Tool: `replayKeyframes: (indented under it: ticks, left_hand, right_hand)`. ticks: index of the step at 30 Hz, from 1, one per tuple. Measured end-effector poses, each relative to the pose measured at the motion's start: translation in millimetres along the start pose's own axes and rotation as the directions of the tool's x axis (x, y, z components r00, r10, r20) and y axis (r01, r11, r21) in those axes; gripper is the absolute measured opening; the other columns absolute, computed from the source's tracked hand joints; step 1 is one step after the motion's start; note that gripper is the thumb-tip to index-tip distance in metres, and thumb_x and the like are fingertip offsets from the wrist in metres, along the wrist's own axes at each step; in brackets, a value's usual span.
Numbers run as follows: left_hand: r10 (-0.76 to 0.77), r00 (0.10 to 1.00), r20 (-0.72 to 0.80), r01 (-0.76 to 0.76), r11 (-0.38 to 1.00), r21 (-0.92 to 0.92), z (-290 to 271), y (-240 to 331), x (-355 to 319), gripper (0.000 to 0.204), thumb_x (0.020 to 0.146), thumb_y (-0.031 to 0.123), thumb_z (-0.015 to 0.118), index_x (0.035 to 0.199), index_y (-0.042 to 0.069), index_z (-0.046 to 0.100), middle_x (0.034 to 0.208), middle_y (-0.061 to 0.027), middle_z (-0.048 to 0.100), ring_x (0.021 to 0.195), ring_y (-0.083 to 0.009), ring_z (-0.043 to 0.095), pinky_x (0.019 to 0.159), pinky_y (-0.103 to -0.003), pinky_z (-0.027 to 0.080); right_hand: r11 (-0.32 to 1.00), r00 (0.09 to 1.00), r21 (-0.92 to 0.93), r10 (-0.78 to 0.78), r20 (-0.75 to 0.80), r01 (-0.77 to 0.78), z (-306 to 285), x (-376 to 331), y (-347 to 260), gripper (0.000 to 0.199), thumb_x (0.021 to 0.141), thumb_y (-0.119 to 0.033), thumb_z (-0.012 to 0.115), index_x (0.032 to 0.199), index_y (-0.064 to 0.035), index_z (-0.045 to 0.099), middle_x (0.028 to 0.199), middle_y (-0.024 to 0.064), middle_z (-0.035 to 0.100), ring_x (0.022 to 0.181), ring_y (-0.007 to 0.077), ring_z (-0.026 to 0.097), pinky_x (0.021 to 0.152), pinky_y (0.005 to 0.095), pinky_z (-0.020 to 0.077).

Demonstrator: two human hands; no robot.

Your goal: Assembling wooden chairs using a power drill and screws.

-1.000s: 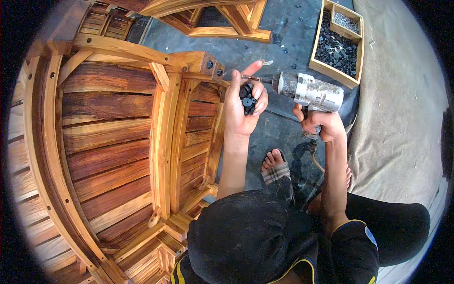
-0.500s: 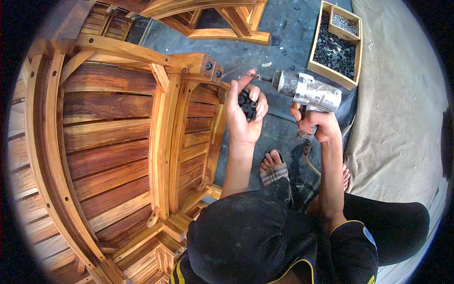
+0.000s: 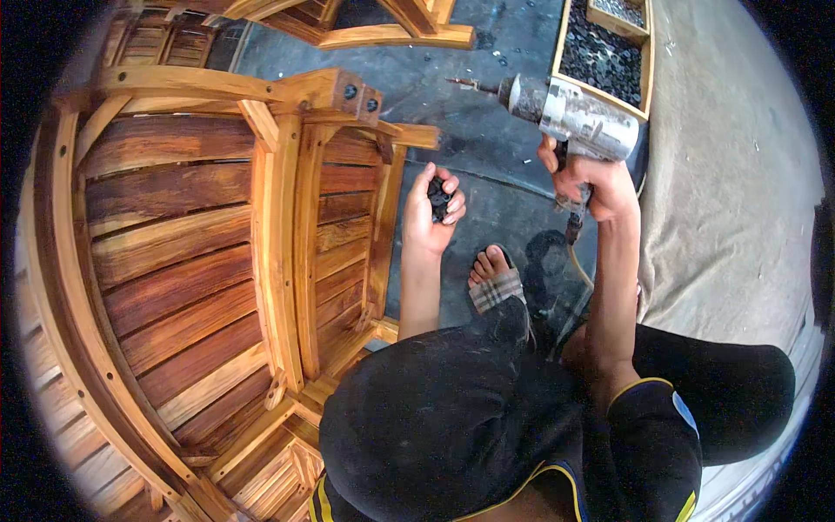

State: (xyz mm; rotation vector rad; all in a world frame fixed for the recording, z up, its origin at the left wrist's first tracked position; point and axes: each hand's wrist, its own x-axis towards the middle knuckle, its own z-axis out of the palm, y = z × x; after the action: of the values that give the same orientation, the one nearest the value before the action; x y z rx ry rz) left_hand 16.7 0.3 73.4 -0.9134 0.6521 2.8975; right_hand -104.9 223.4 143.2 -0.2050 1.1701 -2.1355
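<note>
My left hand (image 3: pixel 426 228) is cupped, its fingers curled round a handful of small black round plastic pieces (image 3: pixel 438 200). It hovers over the floor, just right of a slatted wooden piece of furniture (image 3: pixel 187 217) lying on its side. Two black round heads (image 3: pixel 350 90) sit in the end of its upper post. In my right hand (image 3: pixel 604 184) is a worn silver power driver (image 3: pixel 590 117), gripped by the handle with a finger near the trigger. Its bit (image 3: pixel 463 83) points left, touching nothing. A pale hose or cord (image 3: pixel 579 265) trails from the handle.
At the upper right stands a wooden box (image 3: pixel 645 83) of black round pieces, with a smaller compartment of silvery ones. Beige cloth (image 3: pixel 722 191) covers the right side. Another wooden frame (image 3: pixel 396 36) is at the top. My sandalled foot (image 3: pixel 496 278) rests on the dark floor mat (image 3: pixel 513 196).
My left hand has come down, away from the driver's bit, its forefinger now curled in. The driver has shifted up slightly and its bit is free of my fingers. The view has shifted a little.
</note>
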Motion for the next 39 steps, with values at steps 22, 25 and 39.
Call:
replayKeyframes:
  ticks: [22, 25, 39]
  left_hand:
    - [0.034, 0.995, 0.099, -0.06, -0.593, 0.803, 13.4, -99.7, 136.6, 0.037, 0.086, 0.038, 0.059, 0.087, 0.003, 0.069, 0.091, -0.0242, 0.065, 0.088, -0.0432, 0.063, 0.079, -0.049, 0.05]
    - [-0.041, 0.995, 0.086, -0.093, -0.599, 0.795, 15.2, -94.8, 142.1, 0.034, 0.086, 0.034, 0.058, 0.088, 0.002, 0.069, 0.091, -0.0254, 0.065, 0.089, -0.043, 0.063, 0.08, -0.049, 0.05]
    - [-0.009, 0.973, 0.23, -0.183, -0.637, 0.748, 19.1, -104.9, 125.2, 0.036, 0.088, 0.031, 0.058, 0.081, -0.003, 0.067, 0.086, -0.0271, 0.064, 0.082, -0.0404, 0.065, 0.071, -0.048, 0.053]
  right_hand:
    - [0.982, 0.946, -0.19, -0.045, -0.321, -0.017, -38.6, -10.2, -16.5, 0.029, 0.062, 0.002, 0.057, 0.09, 0.0015, 0.061, 0.071, 0.0048, 0.058, 0.048, 0.0093, 0.046, 0.04, 0.0224, 0.0349]
    - [0.979, 0.944, -0.2, -0.019, -0.329, -0.05, -36.3, -7.9, -14.1, 0.029, 0.061, 0.002, 0.056, 0.091, 0.0009, 0.061, 0.071, 0.0046, 0.058, 0.049, 0.0092, 0.046, 0.04, 0.0225, 0.0351]
    - [0.978, 0.947, -0.196, 0.002, -0.321, -0.069, -25.1, -6.3, -13.7, 0.032, 0.06, 0.004, 0.054, 0.091, 0.0028, 0.058, 0.073, 0.0077, 0.058, 0.045, 0.0084, 0.042, 0.039, 0.022, 0.0343]
